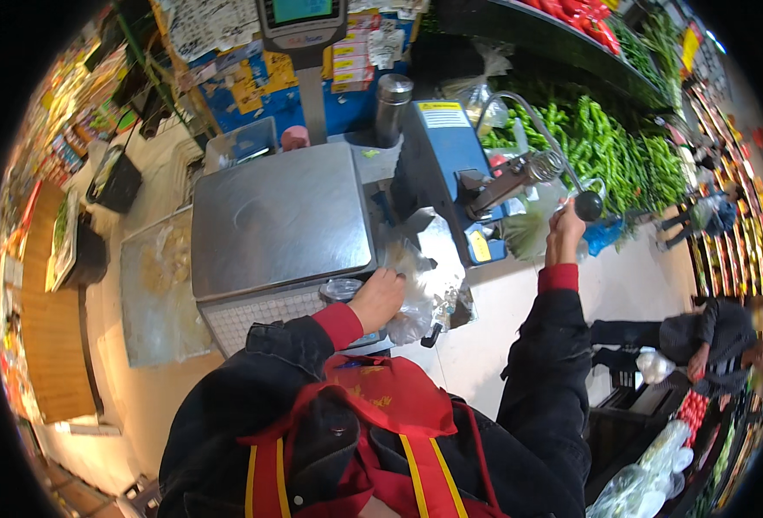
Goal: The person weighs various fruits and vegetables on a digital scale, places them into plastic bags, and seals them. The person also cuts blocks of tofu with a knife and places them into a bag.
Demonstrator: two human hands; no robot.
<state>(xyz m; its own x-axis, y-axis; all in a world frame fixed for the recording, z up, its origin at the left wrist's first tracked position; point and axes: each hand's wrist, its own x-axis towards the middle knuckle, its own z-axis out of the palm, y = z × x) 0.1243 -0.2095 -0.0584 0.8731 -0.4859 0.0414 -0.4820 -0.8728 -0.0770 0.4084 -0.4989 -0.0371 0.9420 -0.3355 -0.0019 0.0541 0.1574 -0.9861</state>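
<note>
My right hand (566,230) is closed on the black ball knob (588,206) of a curved metal lever. That lever belongs to a blue bench machine (443,149) with a coil spring (543,167). My left hand (381,298) grips the gathered part of a clear plastic bag (414,324), just off the front right corner of a weighing scale's steel platform (278,217). What the bag contains is hard to make out. Above the platform, the scale's display head (304,22) stands on a post.
A steel canister (393,107) and a plastic bin (242,142) stand behind the scale. Green peppers (601,146) are heaped beyond the machine. People (699,349) stand at the right, near bagged produce (647,466). Black baskets (115,180) lie at the left.
</note>
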